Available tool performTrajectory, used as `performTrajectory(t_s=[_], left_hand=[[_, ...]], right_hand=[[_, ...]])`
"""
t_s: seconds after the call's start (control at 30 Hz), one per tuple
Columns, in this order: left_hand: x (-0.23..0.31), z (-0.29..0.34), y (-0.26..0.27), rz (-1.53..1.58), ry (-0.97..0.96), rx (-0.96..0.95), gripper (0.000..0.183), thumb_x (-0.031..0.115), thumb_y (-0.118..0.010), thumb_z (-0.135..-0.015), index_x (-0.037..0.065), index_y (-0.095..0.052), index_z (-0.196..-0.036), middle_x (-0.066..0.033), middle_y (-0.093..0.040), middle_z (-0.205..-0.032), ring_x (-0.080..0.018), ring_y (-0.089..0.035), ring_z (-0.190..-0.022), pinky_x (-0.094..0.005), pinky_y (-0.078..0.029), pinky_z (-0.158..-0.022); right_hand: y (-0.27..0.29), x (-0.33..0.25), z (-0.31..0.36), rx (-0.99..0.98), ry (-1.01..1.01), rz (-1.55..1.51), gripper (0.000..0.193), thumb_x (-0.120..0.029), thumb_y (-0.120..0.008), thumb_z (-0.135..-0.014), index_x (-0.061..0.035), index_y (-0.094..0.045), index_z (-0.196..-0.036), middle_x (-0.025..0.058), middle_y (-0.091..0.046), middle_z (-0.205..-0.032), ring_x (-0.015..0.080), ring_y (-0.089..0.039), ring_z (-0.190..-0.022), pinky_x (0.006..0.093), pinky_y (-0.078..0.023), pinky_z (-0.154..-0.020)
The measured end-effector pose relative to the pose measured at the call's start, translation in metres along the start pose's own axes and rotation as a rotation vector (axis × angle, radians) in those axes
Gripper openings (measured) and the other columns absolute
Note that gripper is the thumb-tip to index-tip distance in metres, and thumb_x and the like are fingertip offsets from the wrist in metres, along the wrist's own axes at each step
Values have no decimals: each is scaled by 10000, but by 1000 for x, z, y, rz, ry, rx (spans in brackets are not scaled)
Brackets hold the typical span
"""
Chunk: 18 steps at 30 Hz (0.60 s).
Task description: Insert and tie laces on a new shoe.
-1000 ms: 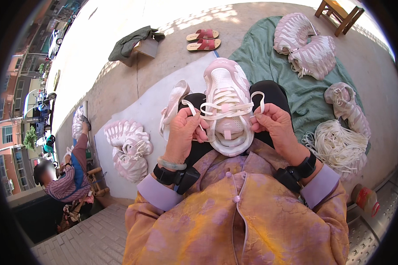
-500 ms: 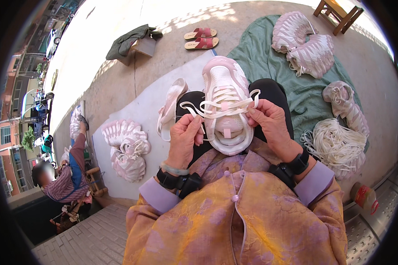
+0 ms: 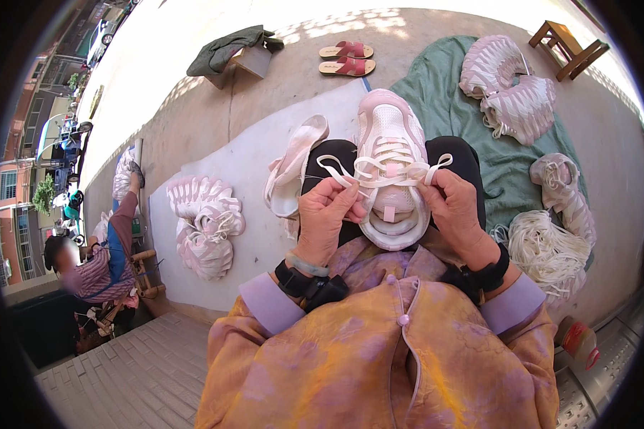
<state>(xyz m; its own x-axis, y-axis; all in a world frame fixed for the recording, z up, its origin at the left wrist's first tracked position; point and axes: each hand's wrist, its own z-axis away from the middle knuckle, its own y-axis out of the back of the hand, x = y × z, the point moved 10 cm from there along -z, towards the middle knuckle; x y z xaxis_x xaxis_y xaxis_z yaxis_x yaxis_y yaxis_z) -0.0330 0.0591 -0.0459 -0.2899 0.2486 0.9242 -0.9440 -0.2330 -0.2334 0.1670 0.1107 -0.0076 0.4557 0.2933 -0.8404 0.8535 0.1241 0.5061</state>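
A white and pink sneaker [image 3: 391, 129] rests between my knees, its toe pointing away and its heel opening toward me. White shoelace [image 3: 392, 169] crosses its front, with a loop standing out on each side near the top eyelets. My left hand [image 3: 327, 214] pinches the lace just left of the tongue. On the other side, my right hand [image 3: 451, 214] grips the lace at the base of the right loop between thumb and fingers. A second pale sneaker [image 3: 293, 164] lies on its side by my left knee.
Shoe bundles lie on the white sheet [image 3: 265, 129] at left and the green cloth [image 3: 436, 79] at right. A heap of white laces [image 3: 544, 247] sits at right, near a bottle [image 3: 578, 342]. Red slippers [image 3: 347, 66], a box and a wooden stool [image 3: 569, 48] stand farther off; a person [image 3: 107, 272] sits at left.
Both hands have drawn closer to the shoe's tongue. The lace ends have become two clearer loops gathered against the tongue. The whole view has shifted slightly.
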Motion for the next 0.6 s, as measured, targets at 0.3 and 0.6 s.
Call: performTrajectory(t_s=[0.3,0.6], left_hand=[[-2,-2,0,-153,22,-72,97,118,-585,-906,24,-604,-886,-16,-608,-706,-38,-521,-542,-174,-416,-457],[-3,-10,-3,-151,-13,-42,98,135,-543,-929,41,-564,-916,11,-574,-718,-26,-473,-529,-164,-394,-487]], right_hand=[[-17,-18,-8,-120,202,296,102,-93,-615,-767,-40,-530,-750,123,-582,-718,330,-556,-621,405,-431,-591],[-34,-38,-10,-286,374,547,143,-137,-615,-793,-26,-529,-768,138,-581,-701,346,-576,-644,427,-436,-588]])
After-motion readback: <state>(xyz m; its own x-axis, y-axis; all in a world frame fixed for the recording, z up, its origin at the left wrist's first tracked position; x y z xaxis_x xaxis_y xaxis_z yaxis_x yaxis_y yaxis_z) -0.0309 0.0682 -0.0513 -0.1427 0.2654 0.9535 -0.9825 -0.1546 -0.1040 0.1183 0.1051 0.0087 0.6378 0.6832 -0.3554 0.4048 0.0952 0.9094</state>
